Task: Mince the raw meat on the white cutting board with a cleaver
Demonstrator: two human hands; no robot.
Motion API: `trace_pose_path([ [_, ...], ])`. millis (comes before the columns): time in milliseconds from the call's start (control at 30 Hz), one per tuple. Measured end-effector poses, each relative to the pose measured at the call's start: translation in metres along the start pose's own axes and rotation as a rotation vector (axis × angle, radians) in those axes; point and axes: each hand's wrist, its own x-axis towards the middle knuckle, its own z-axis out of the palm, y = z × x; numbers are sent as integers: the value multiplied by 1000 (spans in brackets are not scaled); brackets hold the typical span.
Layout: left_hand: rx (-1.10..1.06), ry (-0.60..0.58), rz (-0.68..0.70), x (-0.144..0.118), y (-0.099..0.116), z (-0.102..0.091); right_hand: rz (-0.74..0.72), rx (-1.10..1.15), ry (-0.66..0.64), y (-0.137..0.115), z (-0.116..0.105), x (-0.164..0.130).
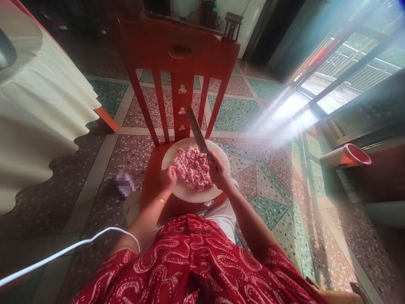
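Both hands work over a heap of diced pink meat (193, 168) piled at the middle of a round white cutting board (190, 195). Right hand (218, 169), closed around the handle, grips a broad knife (197, 132) whose blade rises tilted away from the person, above the far edge of the heap. Left hand (168, 177), fingers curled in a loose fist and holding nothing, rests at the near-left edge of the meat; a gold bangle (160, 200) circles its wrist. Board lies on the seat of a red wooden chair (179, 55), whose slatted back stands beyond it. Patterned terrazzo floor (272, 181) surrounds the chair; a cream pleated cloth (41, 118) hangs at left.
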Motion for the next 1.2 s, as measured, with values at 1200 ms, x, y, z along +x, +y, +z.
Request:
trace_pose_path([
  [1200,-6,40,27,6,-2,4,616,803,119,112,-24,-111],
])
